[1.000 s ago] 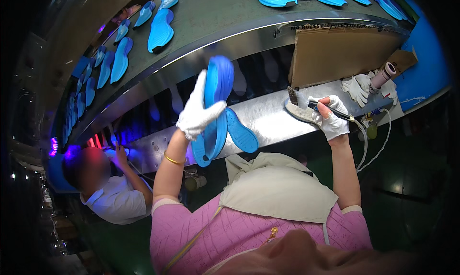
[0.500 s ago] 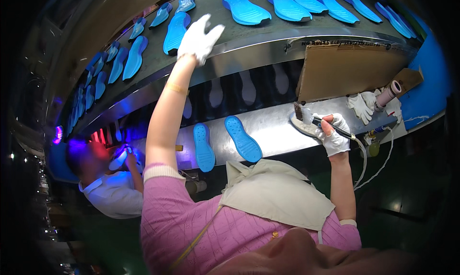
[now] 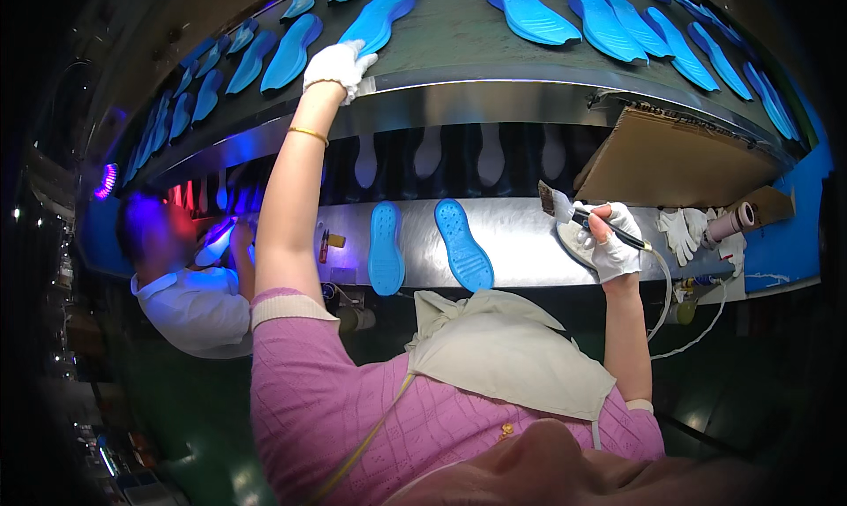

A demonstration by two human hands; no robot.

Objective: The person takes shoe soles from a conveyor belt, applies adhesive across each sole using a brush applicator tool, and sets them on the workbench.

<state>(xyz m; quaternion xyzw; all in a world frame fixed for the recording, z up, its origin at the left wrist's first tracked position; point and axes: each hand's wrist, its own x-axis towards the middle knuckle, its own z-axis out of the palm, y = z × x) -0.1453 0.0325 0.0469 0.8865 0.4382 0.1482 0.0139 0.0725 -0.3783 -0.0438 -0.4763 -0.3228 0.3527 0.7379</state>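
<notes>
My left hand, in a white glove, reaches up to the conveyor. Its fingers close on the near end of a blue shoe sole lying there. In my right hand, gloved with some fingertips bare, is a brush with a black handle and a hose trailing from it. Its bristles point up and left, above a pale oval dish or pad, partly hidden by the hand. Two blue soles lie on the metal bench before me, a left one and a right one, hollow side up.
More blue soles lie along the dark conveyor. A cardboard sheet leans at its right edge. White gloves and a pinkish roll sit on the bench's right end. A co-worker handles a sole at left.
My left hand has gone from spread fingers to closing on a sole's near end. The brush has lifted off the pale dish or pad. Conveyor soles appear shifted rightward in view.
</notes>
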